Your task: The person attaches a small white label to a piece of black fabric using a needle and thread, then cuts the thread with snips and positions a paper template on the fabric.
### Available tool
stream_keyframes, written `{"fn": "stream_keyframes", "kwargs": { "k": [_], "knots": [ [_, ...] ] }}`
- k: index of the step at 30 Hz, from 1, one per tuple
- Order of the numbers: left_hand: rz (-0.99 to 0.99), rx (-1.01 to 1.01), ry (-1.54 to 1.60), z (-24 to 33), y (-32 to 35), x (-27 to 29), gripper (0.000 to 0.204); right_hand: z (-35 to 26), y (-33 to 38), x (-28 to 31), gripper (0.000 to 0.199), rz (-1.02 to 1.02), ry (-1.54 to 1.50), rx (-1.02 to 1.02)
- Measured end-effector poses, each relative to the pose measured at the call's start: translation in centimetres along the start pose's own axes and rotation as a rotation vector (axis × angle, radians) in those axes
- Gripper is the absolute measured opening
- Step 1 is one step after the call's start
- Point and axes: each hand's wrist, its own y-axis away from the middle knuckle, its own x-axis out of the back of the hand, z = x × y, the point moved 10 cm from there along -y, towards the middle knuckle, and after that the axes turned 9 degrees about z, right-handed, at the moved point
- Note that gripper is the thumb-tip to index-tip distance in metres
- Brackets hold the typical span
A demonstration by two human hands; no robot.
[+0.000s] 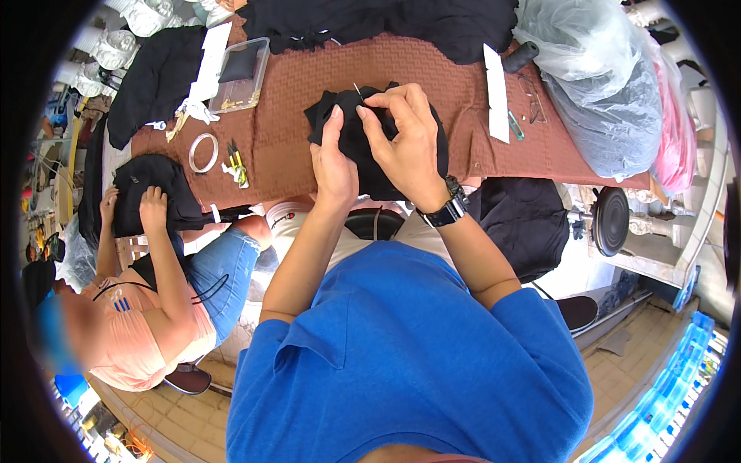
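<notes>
A bunched piece of black cloth (372, 166) is held up over the near edge of the brown-covered table. My left hand (334, 171) grips its left side, thumb pointing up along the fabric. Thumb and forefinger of my right hand (407, 135) are pinched together above the cloth, with a thin needle (357, 91) sticking out at the fingertips. Any thread on it is too fine to make out. Part of the cloth lies hidden behind my right hand.
Yellow-handled snips (237, 163), a tape roll (203, 153) and a clear plastic box (245, 76) lie left on the brown tablecloth (293, 69). At right are a white strip (495, 96), glasses (532, 100) and stuffed bags (594, 85). A co-worker (154, 309) handles black cloth at left.
</notes>
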Motion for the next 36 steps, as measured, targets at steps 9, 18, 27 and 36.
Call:
{"fn": "stream_keyframes", "kwargs": {
  "k": [9,18,27,36],
  "knots": [
    [0.032,-0.183,-0.26,1.4,0.6,-0.2,0.033,2.6,-0.2,-1.5,0.006,-0.099,-0.126,-0.152],
    [0.005,-0.09,-0.193,0.5,0.0,0.4,0.032,8.1,2.4,-3.9,0.012,-0.323,-0.961,-0.903],
    [-0.019,-0.12,-0.197,0.4,-0.3,0.2,0.021,7.4,1.0,-1.4,0.013,-0.355,-0.219,-0.51],
    [-0.099,-0.238,-0.405,1.6,-0.1,-0.8,0.014,4.0,-2.6,-0.8,0.008,-0.397,-0.017,-0.04]
  ]
}}
